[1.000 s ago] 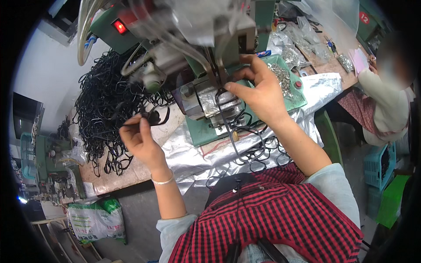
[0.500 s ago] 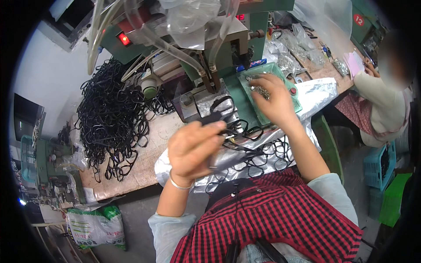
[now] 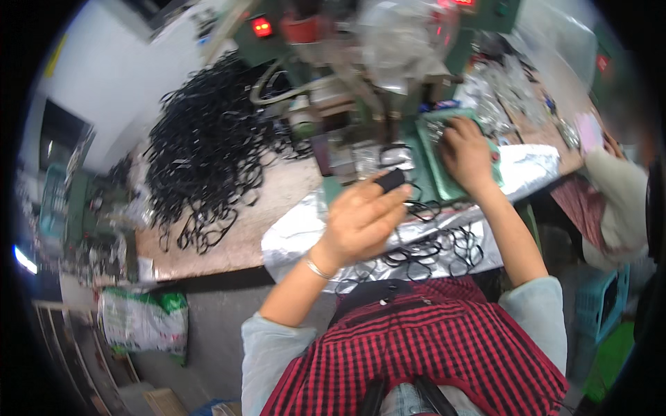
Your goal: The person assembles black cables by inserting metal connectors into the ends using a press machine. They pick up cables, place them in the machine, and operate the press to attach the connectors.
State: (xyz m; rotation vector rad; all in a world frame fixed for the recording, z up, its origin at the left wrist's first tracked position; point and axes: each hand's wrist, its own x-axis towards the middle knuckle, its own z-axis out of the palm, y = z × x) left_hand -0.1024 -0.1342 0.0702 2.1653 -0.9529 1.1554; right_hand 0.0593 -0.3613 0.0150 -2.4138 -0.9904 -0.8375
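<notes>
My left hand [image 3: 364, 218], with a bracelet at the wrist, is over the silver sheet in front of the machine. A black cover [image 3: 390, 181] wraps one finger. Its thumb and fingers come together at the tips, close to a black strap loop [image 3: 423, 209]; what they hold, if anything, is hidden. My right hand [image 3: 468, 156] reaches into a green tray [image 3: 449, 188] of small metal pieces [image 3: 436, 130]. Its fingers curl down and the tips are out of sight. More black loops [image 3: 409, 255] lie on the silver sheet [image 3: 298, 232] near my apron.
A large heap of black strap loops [image 3: 201, 149] covers the table's left side. The green machine with red displays [image 3: 261, 27] stands ahead, a clear plastic bag [image 3: 402, 41] hanging before it. Another person's sleeve [image 3: 617, 201] is at right. A white-green sack [image 3: 142, 322] sits on the floor.
The whole view has shifted and blurred. My left hand has moved a little right, nearer the tray. My right hand stays at the tray, its fingers now curled deeper into it.
</notes>
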